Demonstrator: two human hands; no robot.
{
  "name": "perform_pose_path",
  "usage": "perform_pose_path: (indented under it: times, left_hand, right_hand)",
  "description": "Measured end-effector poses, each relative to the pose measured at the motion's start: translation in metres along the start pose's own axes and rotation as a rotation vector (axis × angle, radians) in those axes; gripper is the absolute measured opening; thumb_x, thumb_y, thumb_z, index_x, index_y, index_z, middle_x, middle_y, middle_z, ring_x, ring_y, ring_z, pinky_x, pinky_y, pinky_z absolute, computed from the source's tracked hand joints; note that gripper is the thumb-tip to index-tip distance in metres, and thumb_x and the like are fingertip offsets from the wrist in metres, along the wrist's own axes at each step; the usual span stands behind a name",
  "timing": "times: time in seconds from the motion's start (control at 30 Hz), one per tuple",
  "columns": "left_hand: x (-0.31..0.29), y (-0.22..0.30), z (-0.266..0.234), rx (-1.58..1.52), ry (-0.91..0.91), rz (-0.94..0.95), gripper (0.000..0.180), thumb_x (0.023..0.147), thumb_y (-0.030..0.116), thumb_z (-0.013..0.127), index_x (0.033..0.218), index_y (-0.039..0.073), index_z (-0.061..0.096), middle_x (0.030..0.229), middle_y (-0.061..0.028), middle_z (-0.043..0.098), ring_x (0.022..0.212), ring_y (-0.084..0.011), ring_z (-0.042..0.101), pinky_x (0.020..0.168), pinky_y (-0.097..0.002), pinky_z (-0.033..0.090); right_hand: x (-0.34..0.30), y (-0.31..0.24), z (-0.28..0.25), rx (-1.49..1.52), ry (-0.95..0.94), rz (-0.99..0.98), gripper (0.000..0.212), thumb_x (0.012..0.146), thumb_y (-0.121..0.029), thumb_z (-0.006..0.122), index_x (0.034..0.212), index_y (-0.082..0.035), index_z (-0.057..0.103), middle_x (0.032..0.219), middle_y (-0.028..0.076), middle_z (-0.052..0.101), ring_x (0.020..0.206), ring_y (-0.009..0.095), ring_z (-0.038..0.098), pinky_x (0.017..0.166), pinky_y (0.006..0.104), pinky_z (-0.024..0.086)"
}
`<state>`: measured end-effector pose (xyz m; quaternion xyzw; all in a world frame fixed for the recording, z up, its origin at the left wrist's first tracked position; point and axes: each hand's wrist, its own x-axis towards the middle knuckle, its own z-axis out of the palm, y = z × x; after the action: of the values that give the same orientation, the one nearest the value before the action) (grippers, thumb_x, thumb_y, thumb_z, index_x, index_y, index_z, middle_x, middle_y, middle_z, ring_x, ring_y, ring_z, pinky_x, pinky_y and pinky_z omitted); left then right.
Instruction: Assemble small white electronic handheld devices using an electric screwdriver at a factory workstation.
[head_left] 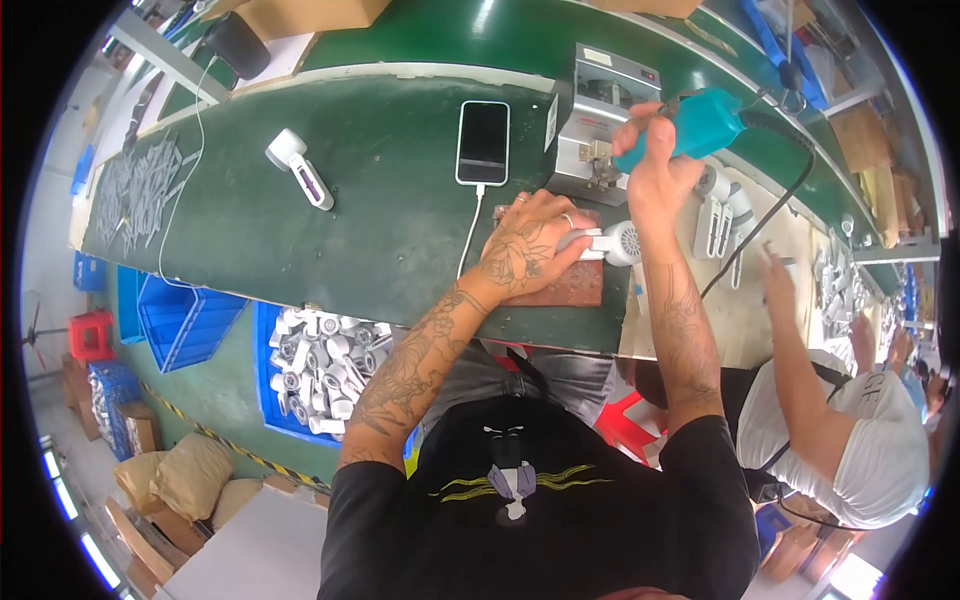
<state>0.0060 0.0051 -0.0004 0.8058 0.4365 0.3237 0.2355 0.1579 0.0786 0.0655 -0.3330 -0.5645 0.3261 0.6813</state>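
My left hand (530,243) is closed on a small white handheld fan (623,243) with a round grilled head. It presses the fan against a reddish-brown board (565,288) on the green workbench. My right hand (657,178) grips a teal electric screwdriver (706,122), whose black cable hangs off to the right. The tool's front end is close to a silver metal box that looks like a screw feeder (582,125). My fingers partly hide its tip, so I cannot tell whether it touches the box.
A phone (483,142) with a white cable lies left of the metal box. Another white fan (300,170) is farther left, near a pile of grey strips (137,190). A blue bin (265,345) holds many white fan parts. A co-worker's arm (790,340) reaches in at right.
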Motion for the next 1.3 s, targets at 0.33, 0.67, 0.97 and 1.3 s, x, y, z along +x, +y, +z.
perform_pose_path:
  times: [0.33,0.67,0.97,1.3]
  left_hand:
    - [-0.001,-0.008,0.007,0.033,0.01,0.003,0.027,0.094,0.032,0.061,0.112,0.014,0.071,0.108,-0.0053,0.062,0.11,-0.0281,0.057,0.107,-0.0507,0.039]
    - [0.0,-0.002,0.003,-0.018,0.023,0.006,0.025,0.094,0.028,0.063,0.112,0.014,0.072,0.106,-0.0047,0.062,0.109,-0.0272,0.057,0.107,-0.0498,0.039]
    - [-0.005,-0.01,0.011,0.065,0.077,0.026,0.026,0.093,0.029,0.063,0.112,0.014,0.072,0.107,-0.0052,0.063,0.108,-0.0275,0.057,0.104,-0.0492,0.04]
    - [0.001,-0.003,0.002,-0.004,-0.021,-0.027,0.028,0.094,0.031,0.062,0.113,0.013,0.072,0.106,-0.006,0.062,0.109,-0.0291,0.057,0.107,-0.051,0.039]
  right_hand:
    - [-0.025,0.011,-0.007,-0.101,-0.103,0.138,0.041,0.103,-0.039,0.057,0.102,0.002,0.06,0.071,0.006,0.057,0.064,0.016,0.058,0.058,0.031,0.048]
    - [-0.003,0.014,-0.005,-0.06,-0.059,-0.047,0.045,0.101,-0.042,0.061,0.102,0.003,0.057,0.072,0.007,0.059,0.063,0.018,0.059,0.06,0.031,0.049]
    - [-0.014,-0.002,-0.005,-0.106,-0.077,0.156,0.046,0.103,-0.044,0.056,0.105,0.001,0.057,0.071,0.005,0.057,0.063,0.016,0.058,0.059,0.03,0.046]
    - [-0.042,-0.025,-0.022,-0.097,-0.058,0.207,0.056,0.1,-0.051,0.058,0.106,0.005,0.057,0.07,0.007,0.056,0.062,0.018,0.058,0.057,0.0307,0.047]
